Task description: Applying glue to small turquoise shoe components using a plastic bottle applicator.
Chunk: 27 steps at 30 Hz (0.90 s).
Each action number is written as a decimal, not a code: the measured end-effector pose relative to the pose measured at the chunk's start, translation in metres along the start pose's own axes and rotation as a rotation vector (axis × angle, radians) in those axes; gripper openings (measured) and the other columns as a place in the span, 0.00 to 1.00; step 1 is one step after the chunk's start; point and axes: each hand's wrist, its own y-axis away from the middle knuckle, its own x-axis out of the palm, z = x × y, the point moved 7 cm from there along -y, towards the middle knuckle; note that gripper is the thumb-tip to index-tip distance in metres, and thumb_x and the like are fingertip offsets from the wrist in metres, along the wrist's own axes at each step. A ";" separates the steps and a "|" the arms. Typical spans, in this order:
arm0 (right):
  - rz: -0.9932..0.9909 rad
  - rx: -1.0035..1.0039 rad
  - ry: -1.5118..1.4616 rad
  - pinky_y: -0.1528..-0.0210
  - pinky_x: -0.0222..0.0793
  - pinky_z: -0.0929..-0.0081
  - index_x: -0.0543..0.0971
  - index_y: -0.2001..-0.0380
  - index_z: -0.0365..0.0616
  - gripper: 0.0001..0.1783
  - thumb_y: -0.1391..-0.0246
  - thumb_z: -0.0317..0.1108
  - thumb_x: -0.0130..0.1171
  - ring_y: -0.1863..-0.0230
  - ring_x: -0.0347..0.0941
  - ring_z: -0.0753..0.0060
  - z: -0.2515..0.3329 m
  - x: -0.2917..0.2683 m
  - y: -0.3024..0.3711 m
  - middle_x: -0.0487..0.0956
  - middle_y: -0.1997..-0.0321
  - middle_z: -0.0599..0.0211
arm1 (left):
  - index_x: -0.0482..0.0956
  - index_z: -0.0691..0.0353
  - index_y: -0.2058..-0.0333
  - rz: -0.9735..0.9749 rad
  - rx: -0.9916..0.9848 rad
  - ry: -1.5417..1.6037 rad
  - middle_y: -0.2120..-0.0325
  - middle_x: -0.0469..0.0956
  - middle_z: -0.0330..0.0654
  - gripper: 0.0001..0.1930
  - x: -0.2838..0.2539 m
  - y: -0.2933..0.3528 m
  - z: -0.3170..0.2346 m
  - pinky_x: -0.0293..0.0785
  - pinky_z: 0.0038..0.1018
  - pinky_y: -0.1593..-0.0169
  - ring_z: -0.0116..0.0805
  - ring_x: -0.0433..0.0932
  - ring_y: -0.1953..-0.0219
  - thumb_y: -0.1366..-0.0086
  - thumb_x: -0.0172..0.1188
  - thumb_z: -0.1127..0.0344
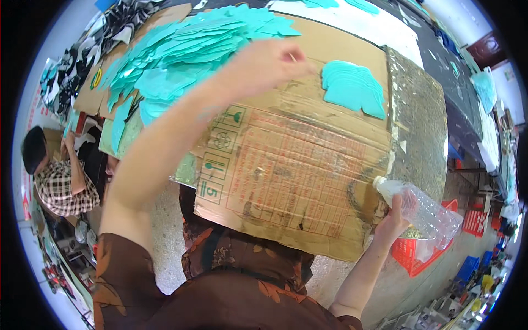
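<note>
My left hand (269, 63) is raised over the cardboard, its forearm crossing in front of a large heap of turquoise cut pieces (187, 47). Its fingers are curled into a pinch and blurred; whatever they hold, if anything, is too small to make out. To the right of that hand lies a neat stack of turquoise cut pieces (352, 91), fanned slightly. My right hand (391, 223) grips a clear plastic bottle (432, 214) near its neck. The bottle lies tilted at the table's right edge, its white mouth pointing toward the cardboard.
A worn flattened cardboard sheet (297, 181) with printing covers the near tabletop. Beneath the bottle stands a red plastic basket (410, 256). At the left sits another person (66, 181) in a checked shirt. A dark table (462, 104) runs along the far right.
</note>
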 end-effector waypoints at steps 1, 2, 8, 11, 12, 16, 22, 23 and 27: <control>-0.009 -0.001 -0.002 0.39 0.64 0.66 0.67 0.41 0.35 0.31 0.47 0.27 0.67 0.45 0.70 0.65 0.001 0.000 0.000 0.73 0.46 0.60 | 0.82 0.64 0.61 -0.017 0.016 -0.032 0.68 0.82 0.43 0.24 0.026 -0.013 0.006 0.75 0.32 0.58 0.34 0.79 0.63 0.39 0.62 0.45; 0.013 0.007 -0.007 0.39 0.64 0.66 0.67 0.41 0.35 0.31 0.47 0.26 0.67 0.44 0.70 0.65 0.002 0.002 0.000 0.73 0.46 0.59 | 0.82 0.64 0.63 -0.034 0.032 -0.061 0.68 0.82 0.46 0.26 0.048 -0.026 0.012 0.75 0.35 0.59 0.39 0.80 0.63 0.40 0.62 0.42; 0.016 0.020 -0.015 0.39 0.63 0.67 0.68 0.42 0.34 0.31 0.49 0.23 0.67 0.44 0.70 0.65 0.004 -0.002 0.002 0.73 0.45 0.59 | 0.82 0.65 0.65 -0.026 -0.152 -0.334 0.67 0.82 0.54 0.26 0.127 -0.058 0.014 0.78 0.44 0.54 0.53 0.81 0.59 0.45 0.64 0.42; 0.031 0.055 -0.039 0.38 0.63 0.67 0.68 0.42 0.34 0.31 0.49 0.22 0.67 0.44 0.69 0.65 0.005 0.002 0.004 0.73 0.45 0.60 | 0.78 0.64 0.68 -0.107 -0.113 -0.296 0.71 0.81 0.47 0.24 0.131 -0.059 0.024 0.75 0.36 0.63 0.45 0.79 0.68 0.43 0.65 0.44; 0.041 0.073 -0.046 0.38 0.63 0.68 0.68 0.42 0.34 0.31 0.50 0.22 0.67 0.44 0.69 0.65 0.005 0.004 0.004 0.73 0.45 0.60 | 0.78 0.64 0.68 -0.105 -0.112 -0.299 0.71 0.81 0.47 0.24 0.127 -0.060 0.023 0.75 0.36 0.63 0.45 0.79 0.68 0.43 0.65 0.44; 0.022 0.052 0.010 0.38 0.62 0.68 0.69 0.44 0.33 0.30 0.50 0.22 0.67 0.44 0.69 0.66 0.006 0.002 0.004 0.73 0.46 0.60 | 0.75 0.58 0.69 0.091 -0.207 0.567 0.74 0.76 0.34 0.13 0.112 -0.038 0.015 0.72 0.26 0.68 0.25 0.75 0.73 0.42 0.69 0.58; 0.026 -0.006 0.055 0.38 0.62 0.68 0.69 0.44 0.33 0.27 0.47 0.25 0.65 0.44 0.70 0.65 0.008 -0.001 -0.003 0.73 0.46 0.58 | 0.71 0.55 0.70 0.194 -0.268 0.974 0.76 0.74 0.32 0.12 0.074 0.078 0.006 0.71 0.19 0.71 0.21 0.74 0.75 0.38 0.67 0.61; 0.043 -0.031 0.053 0.38 0.63 0.67 0.69 0.44 0.33 0.27 0.46 0.26 0.64 0.44 0.70 0.64 0.011 0.001 -0.003 0.73 0.46 0.58 | 0.71 0.56 0.70 0.230 -0.291 0.966 0.76 0.74 0.32 0.12 0.079 0.098 0.010 0.70 0.18 0.72 0.21 0.74 0.76 0.37 0.67 0.61; 0.029 -0.047 -0.067 0.43 0.67 0.68 0.70 0.45 0.36 0.29 0.49 0.29 0.70 0.46 0.71 0.66 0.006 0.002 -0.013 0.74 0.48 0.61 | 0.70 0.56 0.69 0.246 -0.414 0.983 0.75 0.75 0.33 0.13 0.108 0.163 0.031 0.70 0.18 0.73 0.22 0.74 0.77 0.36 0.66 0.59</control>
